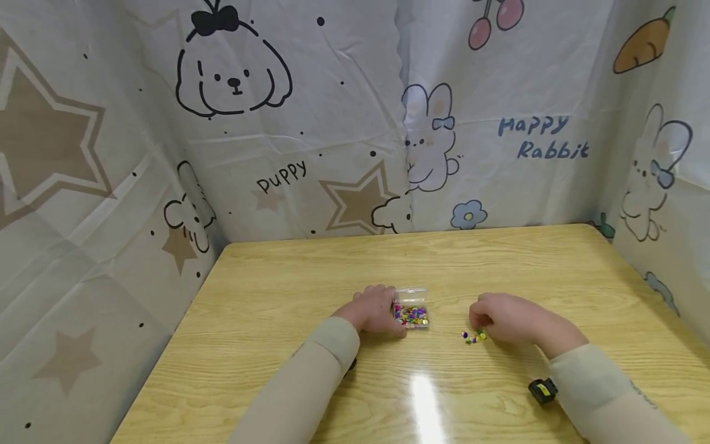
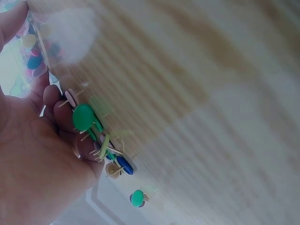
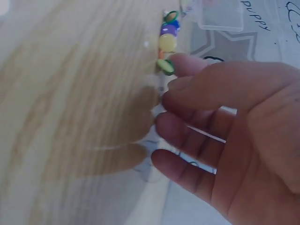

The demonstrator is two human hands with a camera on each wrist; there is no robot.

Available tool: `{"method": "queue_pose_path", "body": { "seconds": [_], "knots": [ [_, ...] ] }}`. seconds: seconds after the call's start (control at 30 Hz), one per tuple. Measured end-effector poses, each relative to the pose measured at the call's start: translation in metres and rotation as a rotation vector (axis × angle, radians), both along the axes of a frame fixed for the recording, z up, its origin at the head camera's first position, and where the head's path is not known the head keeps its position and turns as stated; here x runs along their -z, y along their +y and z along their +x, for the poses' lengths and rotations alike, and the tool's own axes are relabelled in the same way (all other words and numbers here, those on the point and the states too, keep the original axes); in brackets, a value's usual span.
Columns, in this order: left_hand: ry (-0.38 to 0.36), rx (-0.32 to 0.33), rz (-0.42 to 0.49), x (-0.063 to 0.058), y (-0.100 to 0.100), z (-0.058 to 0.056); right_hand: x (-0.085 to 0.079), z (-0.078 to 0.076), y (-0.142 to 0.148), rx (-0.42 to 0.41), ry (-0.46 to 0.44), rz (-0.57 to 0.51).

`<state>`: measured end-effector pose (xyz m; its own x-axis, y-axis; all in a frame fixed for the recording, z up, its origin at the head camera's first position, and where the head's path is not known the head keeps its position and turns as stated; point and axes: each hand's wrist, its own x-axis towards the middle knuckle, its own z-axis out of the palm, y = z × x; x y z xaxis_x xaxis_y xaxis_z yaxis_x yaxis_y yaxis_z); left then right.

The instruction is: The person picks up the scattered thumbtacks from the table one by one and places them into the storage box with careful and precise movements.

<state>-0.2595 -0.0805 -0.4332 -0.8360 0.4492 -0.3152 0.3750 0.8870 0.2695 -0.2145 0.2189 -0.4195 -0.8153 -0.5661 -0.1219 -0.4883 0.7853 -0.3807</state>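
Observation:
My left hand (image 1: 377, 310) grips the left side of a small clear plastic box (image 1: 426, 326), its thumb at the near corner. Multicoloured thumbtacks (image 1: 412, 316) fill the box, whose clear lid (image 1: 410, 295) stands raised at the back. In the left wrist view, loose thumbtacks such as a green one (image 2: 83, 117) lie close to the fingers. My right hand (image 1: 510, 317) hovers low over a small group of loose thumbtacks (image 1: 473, 338), fingers loosely bent. In the right wrist view, a yellow-green thumbtack (image 3: 165, 66) is beside the fingertips, with nothing seen between them.
The wooden table (image 1: 288, 277) reflects a bright light near its front. A black device (image 1: 542, 391) is by the right wrist. Printed cloth (image 1: 344, 123) with animals and stars hangs behind the table and along both sides.

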Motion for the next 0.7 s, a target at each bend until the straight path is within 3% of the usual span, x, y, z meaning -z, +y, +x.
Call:
{"method": "queue_pose_path", "body": {
  "seconds": [0.33,0.7],
  "knots": [
    [-0.001,-0.001,0.000,-0.0005,0.0000,0.0004,0.0049,-0.0046,0.0024,-0.013,-0.007,-0.036],
    [-0.004,-0.005,0.009,0.0008,-0.0004,0.0014,0.0087,-0.0077,-0.0022,0.031,0.053,0.016]
  ]
}}
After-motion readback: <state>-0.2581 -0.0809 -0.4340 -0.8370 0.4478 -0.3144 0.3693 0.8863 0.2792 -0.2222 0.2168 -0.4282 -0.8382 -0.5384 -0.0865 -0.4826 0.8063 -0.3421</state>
